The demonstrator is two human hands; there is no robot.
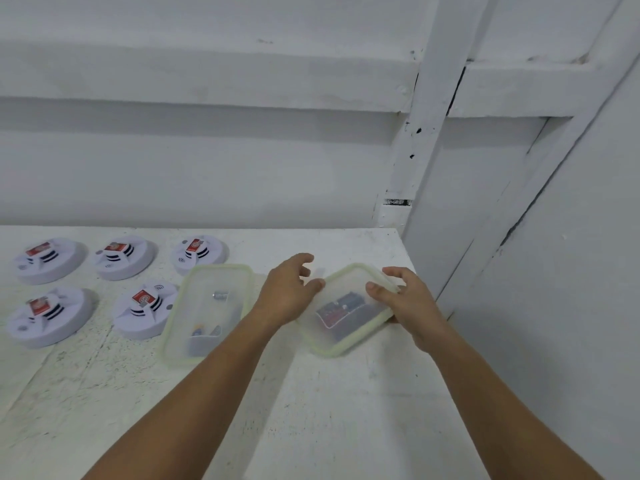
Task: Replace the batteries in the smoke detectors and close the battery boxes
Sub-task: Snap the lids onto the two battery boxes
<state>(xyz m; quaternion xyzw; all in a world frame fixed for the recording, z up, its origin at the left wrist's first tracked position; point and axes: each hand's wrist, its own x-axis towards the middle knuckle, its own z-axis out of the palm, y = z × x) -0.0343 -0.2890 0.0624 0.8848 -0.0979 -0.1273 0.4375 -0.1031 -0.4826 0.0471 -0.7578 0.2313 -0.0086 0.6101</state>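
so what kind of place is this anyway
Probably a bare workroom or store, not a lived-in room: a rough white-painted table, a bare white wall with a painted post, and five smoke detectors laid out beside two lidded plastic boxes.

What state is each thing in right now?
Smoke detectors: five, flat on table, red battery atop each.
Left box: on table, lid appears on.
Right box: lid on, dark contents inside, gripped at both sides.
Left hand: grips right box's left edge.
Right hand: grips its right edge.
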